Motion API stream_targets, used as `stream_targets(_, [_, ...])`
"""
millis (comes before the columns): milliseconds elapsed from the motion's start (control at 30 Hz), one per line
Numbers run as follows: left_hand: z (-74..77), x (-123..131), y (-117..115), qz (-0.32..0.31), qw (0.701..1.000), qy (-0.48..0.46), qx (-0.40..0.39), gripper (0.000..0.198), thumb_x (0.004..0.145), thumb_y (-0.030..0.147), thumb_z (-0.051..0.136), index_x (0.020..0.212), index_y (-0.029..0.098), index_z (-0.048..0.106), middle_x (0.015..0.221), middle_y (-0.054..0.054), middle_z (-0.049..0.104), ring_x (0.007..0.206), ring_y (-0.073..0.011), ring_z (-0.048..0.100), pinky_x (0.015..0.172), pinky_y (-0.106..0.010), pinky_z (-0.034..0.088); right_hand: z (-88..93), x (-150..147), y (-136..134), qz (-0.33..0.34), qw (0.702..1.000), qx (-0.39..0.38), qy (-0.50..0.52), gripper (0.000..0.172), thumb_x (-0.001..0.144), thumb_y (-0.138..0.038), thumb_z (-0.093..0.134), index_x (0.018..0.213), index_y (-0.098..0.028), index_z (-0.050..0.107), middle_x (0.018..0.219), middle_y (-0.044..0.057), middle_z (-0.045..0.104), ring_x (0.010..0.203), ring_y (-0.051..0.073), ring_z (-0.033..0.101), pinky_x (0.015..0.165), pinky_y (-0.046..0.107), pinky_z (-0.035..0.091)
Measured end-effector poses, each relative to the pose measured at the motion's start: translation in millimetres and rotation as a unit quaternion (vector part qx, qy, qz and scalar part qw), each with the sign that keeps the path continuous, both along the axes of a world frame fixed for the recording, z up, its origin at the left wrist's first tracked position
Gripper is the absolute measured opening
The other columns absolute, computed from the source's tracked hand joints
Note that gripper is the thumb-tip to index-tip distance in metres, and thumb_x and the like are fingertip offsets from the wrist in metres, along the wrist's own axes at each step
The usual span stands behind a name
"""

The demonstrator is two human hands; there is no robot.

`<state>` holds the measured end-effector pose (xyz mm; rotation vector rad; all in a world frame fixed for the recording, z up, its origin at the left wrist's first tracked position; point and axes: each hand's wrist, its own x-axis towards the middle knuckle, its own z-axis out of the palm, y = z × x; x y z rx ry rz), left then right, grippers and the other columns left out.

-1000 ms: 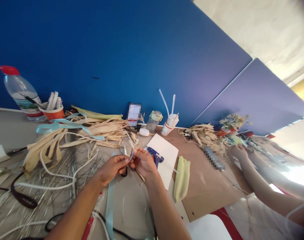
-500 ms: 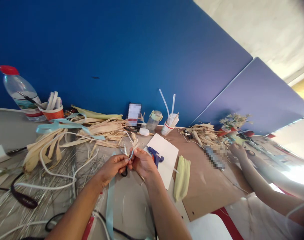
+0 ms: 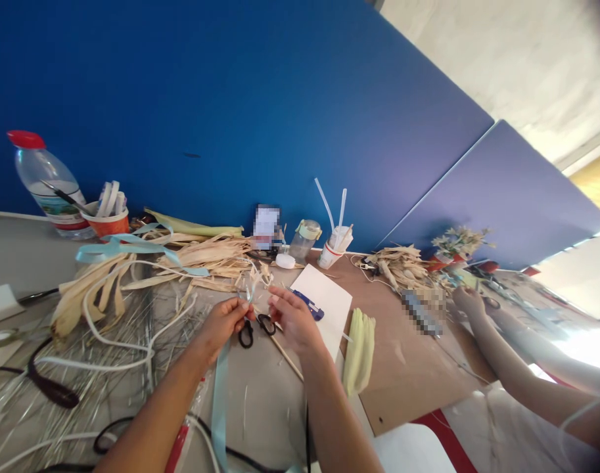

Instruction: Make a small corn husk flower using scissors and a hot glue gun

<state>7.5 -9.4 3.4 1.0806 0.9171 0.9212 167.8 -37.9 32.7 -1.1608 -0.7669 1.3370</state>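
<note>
My left hand (image 3: 228,320) is closed, with thumb and fingertips pinching a thin light-blue ribbon (image 3: 251,291). Just right of it, my right hand (image 3: 296,316) has its thumb and fingers drawn together; what they hold, if anything, is too small to make out. Between and below the hands lies a pair of scissors with black handles (image 3: 246,335). A thin pale stem (image 3: 288,358) slants down to the right under my right hand. Small pale husk pieces (image 3: 266,274) show just beyond my fingertips. Behind my right hand, a blue glue gun (image 3: 312,307) rests on white paper (image 3: 332,295).
Dried corn husks (image 3: 206,256), looped ribbon (image 3: 117,248), white cord (image 3: 100,338) and thin wires cover the left. A bottle (image 3: 53,190), paper cups (image 3: 107,225) and a jar (image 3: 303,240) line the blue partition. Green husks (image 3: 359,351) lie right; another person's hands (image 3: 470,302) work beyond.
My hands have moved apart, the right one going slightly right. The scissors' handles and the pale stem now show between them. The husk piece no longer sits between my fingertips.
</note>
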Motion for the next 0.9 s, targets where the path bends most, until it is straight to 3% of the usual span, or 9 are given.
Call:
stream_targets(67, [-0.4,0.4,0.5,0.05,0.998,0.036,0.024,0.033,0.069,0.049,0.067,0.067,0.016,0.061,0.064,-0.002,0.061,0.049,-0.0093,0.039,0.05,-0.024,0.029,5.0,17.6,-11.9,-0.048,0.985,0.038,-0.163,0.03,0.067,-0.033,0.073,0.094,-0.019,0.07,0.075,-0.001,0.066,0.063,0.014,0.054,0.062,0.026,0.043])
stream_targets(133, [-1.4,0.8,0.9,0.09,0.993,0.066,0.04,0.029,0.071,0.047,0.063,0.066,0.018,0.062,0.063,-0.001,0.061,0.049,-0.0108,0.04,0.05,-0.025,0.03,6.7,38.0,-25.0,-0.074,0.949,0.025,-0.306,0.026,0.073,-0.037,0.066,0.092,-0.019,0.07,0.081,0.003,0.069,0.072,0.018,0.059,0.068,0.03,0.044])
stream_targets(233, [-4.1,1.1,1.7,0.117,0.988,0.084,0.051,0.025,0.073,0.043,0.06,0.068,0.019,0.062,0.064,0.0,0.062,0.049,-0.0121,0.041,0.05,-0.026,0.032,1.5,61.6,-39.5,-0.097,0.861,-0.069,-0.495,0.024,0.083,-0.038,0.055,0.084,-0.018,0.069,0.075,0.006,0.07,0.074,0.022,0.062,0.069,0.032,0.043])
stream_targets(333, [-7.0,1.4,2.6,0.119,0.988,0.085,0.056,0.024,0.073,0.043,0.06,0.069,0.019,0.063,0.067,-0.001,0.065,0.049,-0.0127,0.042,0.051,-0.026,0.033,-10.5,69.0,-42.1,-0.087,0.779,-0.178,-0.595,0.031,0.086,-0.044,0.054,0.082,-0.017,0.069,0.081,0.013,0.073,0.082,0.027,0.066,0.07,0.033,0.043])
stream_targets(433, [-8.2,1.6,3.3,0.114,0.988,0.083,0.058,0.026,0.071,0.046,0.061,0.07,0.02,0.063,0.069,-0.001,0.066,0.049,-0.0134,0.043,0.051,-0.027,0.033,-22.3,67.1,-36.2,-0.075,0.745,-0.221,-0.625,0.038,0.086,-0.051,0.053,0.087,-0.016,0.069,0.091,0.018,0.074,0.091,0.03,0.067,0.073,0.034,0.044])
stream_targets(633, [-6.5,2.4,3.1,0.11,0.989,0.081,0.053,0.028,0.069,0.048,0.061,0.07,0.02,0.063,0.069,-0.002,0.066,0.049,-0.0134,0.043,0.051,-0.027,0.034,-31.4,69.6,-25.6,-0.116,0.784,-0.207,-0.573,0.021,0.078,-0.037,0.061,0.066,-0.021,0.063,0.076,0.014,0.072,0.086,0.03,0.068,0.071,0.034,0.044])
stream_targets(800, [-7.9,2.0,3.3,0.104,0.989,0.085,0.061,0.027,0.071,0.047,0.061,0.07,0.02,0.063,0.071,-0.002,0.067,0.051,-0.0135,0.044,0.052,-0.026,0.035,-27.3,71.2,-26.9,-0.176,0.834,-0.175,-0.493,0.023,0.082,-0.037,0.051,0.065,-0.021,0.055,0.066,0.01,0.066,0.074,0.027,0.066,0.065,0.034,0.046])
stream_targets(900, [-7.7,1.4,3.2,0.103,0.988,0.087,0.068,0.026,0.072,0.046,0.061,0.07,0.02,0.063,0.07,-0.002,0.067,0.051,-0.0134,0.044,0.052,-0.027,0.036,-16.0,68.3,-30.7,-0.208,0.906,-0.117,-0.35,0.025,0.084,-0.041,0.046,0.074,-0.02,0.056,0.067,0.006,0.062,0.065,0.021,0.061,0.061,0.033,0.047])
